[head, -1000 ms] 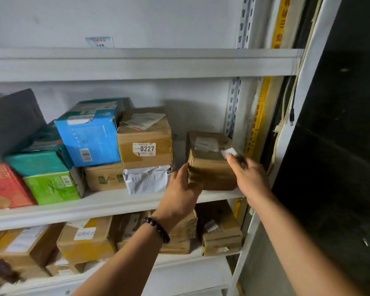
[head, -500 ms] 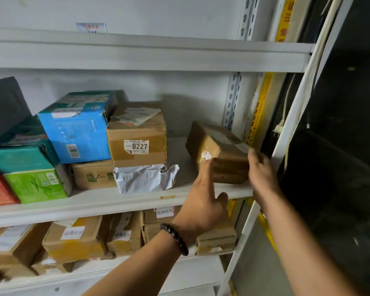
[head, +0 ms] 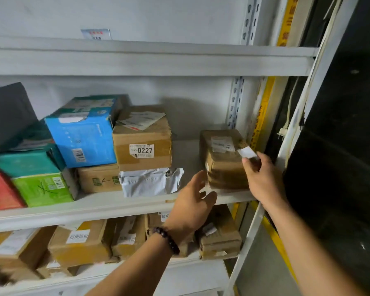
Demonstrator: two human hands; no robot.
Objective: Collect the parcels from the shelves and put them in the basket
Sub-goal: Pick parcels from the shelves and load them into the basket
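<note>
Your right hand [head: 263, 178] is gripping the parcel [head: 224, 165] by its right edge at the middle shelf's [head: 94, 210] right end, your left hand [head: 192, 201] hovering open just beside it, likely readying support.

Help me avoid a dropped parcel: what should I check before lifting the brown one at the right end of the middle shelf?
1. Grip of right hand on brown parcel: ok, it holds the upper right edge beside the loose white tag.
2. Grip of left hand: not ok, it is open by the lower left corner, contact unclear.
3. Clearance from white bag: ok, they are apart.
4. Parcel seated on shelf: ok.
5. Basket ready: cannot tell, not in view.
</note>
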